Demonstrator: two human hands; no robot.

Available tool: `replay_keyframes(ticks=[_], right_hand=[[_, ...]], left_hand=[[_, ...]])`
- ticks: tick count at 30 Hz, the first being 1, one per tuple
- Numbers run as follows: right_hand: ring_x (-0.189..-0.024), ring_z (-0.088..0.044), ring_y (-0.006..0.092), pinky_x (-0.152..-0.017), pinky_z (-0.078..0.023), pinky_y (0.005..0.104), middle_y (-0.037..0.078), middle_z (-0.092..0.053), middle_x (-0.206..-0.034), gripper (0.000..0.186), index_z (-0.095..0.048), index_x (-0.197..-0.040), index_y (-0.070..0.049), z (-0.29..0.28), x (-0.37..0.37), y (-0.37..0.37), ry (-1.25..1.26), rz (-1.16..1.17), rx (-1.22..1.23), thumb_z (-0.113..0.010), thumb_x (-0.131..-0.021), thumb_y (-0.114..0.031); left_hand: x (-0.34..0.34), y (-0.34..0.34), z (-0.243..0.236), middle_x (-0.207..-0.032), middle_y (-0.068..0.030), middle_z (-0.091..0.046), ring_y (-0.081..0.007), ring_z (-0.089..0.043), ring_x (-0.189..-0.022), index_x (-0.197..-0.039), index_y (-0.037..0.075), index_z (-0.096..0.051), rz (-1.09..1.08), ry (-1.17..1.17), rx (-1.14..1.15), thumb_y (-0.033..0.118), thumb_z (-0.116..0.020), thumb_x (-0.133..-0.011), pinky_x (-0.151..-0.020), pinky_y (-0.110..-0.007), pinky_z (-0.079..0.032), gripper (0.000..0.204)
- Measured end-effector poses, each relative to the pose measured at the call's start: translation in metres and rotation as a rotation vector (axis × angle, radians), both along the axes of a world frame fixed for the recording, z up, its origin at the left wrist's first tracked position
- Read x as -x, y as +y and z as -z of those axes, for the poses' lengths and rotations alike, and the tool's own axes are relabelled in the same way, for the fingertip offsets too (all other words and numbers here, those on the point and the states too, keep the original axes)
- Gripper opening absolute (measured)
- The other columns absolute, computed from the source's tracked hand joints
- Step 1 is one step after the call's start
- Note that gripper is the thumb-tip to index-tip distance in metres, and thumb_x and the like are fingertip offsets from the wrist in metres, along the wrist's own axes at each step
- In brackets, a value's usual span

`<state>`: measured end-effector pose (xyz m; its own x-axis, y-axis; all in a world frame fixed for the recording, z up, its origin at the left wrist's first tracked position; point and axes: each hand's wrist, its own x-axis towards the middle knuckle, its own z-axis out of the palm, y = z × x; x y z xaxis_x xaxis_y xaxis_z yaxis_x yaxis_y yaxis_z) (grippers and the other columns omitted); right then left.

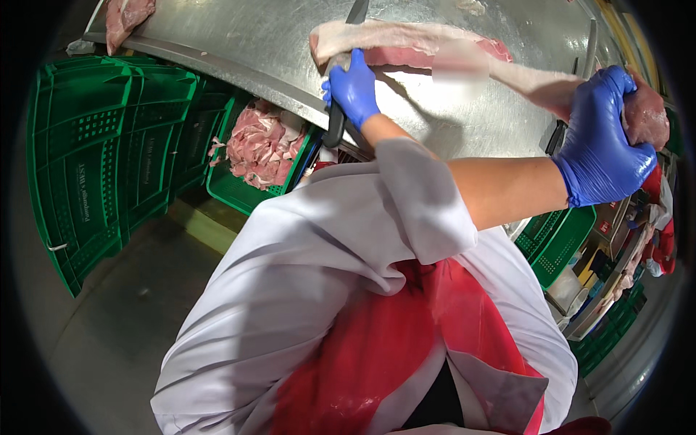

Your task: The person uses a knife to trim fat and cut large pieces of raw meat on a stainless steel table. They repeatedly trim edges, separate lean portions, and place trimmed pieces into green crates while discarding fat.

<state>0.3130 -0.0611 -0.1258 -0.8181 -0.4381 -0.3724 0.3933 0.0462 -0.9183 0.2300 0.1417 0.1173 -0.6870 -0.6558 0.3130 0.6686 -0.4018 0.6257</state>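
Note:
A long piece of raw meat [406,40] with a pale fat layer stretches across the metal table. My left arm crosses over my right toward the right side. My left hand [605,138], in a blue glove, grips the meat's right end, and a pink lump bulges past its fingers. At the meat's left end my right hand [353,90], also blue-gloved, is closed round a knife [334,129] with a dark handle. Its blade points away from me and shows beyond the meat; the middle of it is hidden. A blurred patch covers part of the strip.
The metal table [254,36] has a raised front edge. A green crate [246,192] of meat trimmings stands below it, beside stacked green crates [109,145]. Another meat piece [129,22] lies far left. A green crate [565,243] and another person [661,217] are on the right.

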Motion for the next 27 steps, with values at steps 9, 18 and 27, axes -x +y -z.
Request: replay_keyframes(ticks=[9, 18, 27], right_hand=[[-0.061, -0.062, 0.0181, -0.053, -0.052, 0.0351, 0.011, -0.062, -0.079, 0.044, -0.035, -0.138, -0.007, -0.006, -0.014, -0.034, -0.06, 0.047, 0.086, -0.052, -0.098, -0.007], [-0.057, -0.059, 0.0182, -0.049, -0.05, 0.0367, 0.011, -0.058, -0.08, 0.056, -0.035, -0.145, -0.002, -0.073, -0.001, -0.043, -0.302, 0.141, 0.401, -0.051, -0.091, 0.003], [-0.058, -0.06, 0.0163, -0.053, -0.051, 0.0345, 0.009, -0.061, -0.074, 0.058, -0.034, -0.147, -0.014, -0.12, -0.026, 0.045, 0.007, -0.361, 0.196, -0.051, -0.093, -0.005]], left_hand=[[-0.03, -0.019, -0.036, -0.085, -0.0141, -0.061, -0.02, -0.063, -0.08, -0.1, -0.007, -0.051, -0.042, 0.063, 0.134, 0.008, -0.073, -0.065, -0.072, -0.034, -0.052, 0.043], [0.003, 0.017, -0.092, -0.083, -0.0085, -0.06, -0.0157, -0.063, -0.083, -0.097, 0.001, -0.053, 0.09, 0.172, 0.089, -0.002, -0.071, -0.073, -0.071, -0.036, -0.051, 0.03], [-0.019, 0.006, -0.12, -0.093, -0.01, -0.064, -0.0196, -0.065, -0.089, -0.107, 0.0, -0.056, 0.31, 0.153, 0.064, 0.006, -0.075, -0.077, -0.078, -0.036, -0.052, 0.036]])
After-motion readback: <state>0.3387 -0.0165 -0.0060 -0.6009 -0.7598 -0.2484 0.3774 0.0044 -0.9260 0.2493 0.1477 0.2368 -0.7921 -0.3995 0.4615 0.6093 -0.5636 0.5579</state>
